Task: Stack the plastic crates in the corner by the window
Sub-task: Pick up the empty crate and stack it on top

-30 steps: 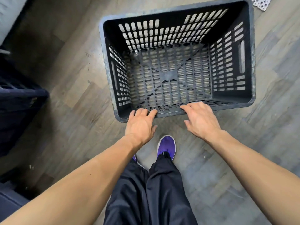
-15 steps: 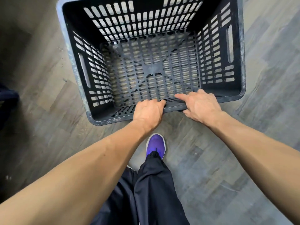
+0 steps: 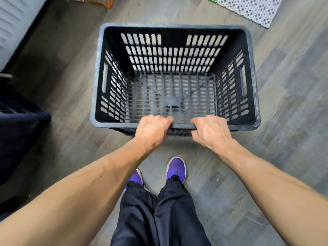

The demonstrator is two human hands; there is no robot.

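A black slotted plastic crate [image 3: 99,71] sits open side up in front of me on the wooden floor, nothing inside it. My left hand [image 3: 152,130] grips its near rim, fingers curled over the edge. My right hand [image 3: 211,132] grips the same rim a little to the right, thumb under and fingers over. Both forearms reach straight forward. Whether the crate's base touches the floor I cannot tell.
A second dark crate [image 3: 19,121] stands at the left edge. A pale ribbed panel [image 3: 10,27] runs along the far left. A white perforated mat [image 3: 248,8] lies at the top right. My purple shoes [image 3: 175,167] stand just behind the crate.
Both hands went from resting on the near rim to curling round it. The crate now sits square and centred in view, farther ahead, and the left crate is back in sight.
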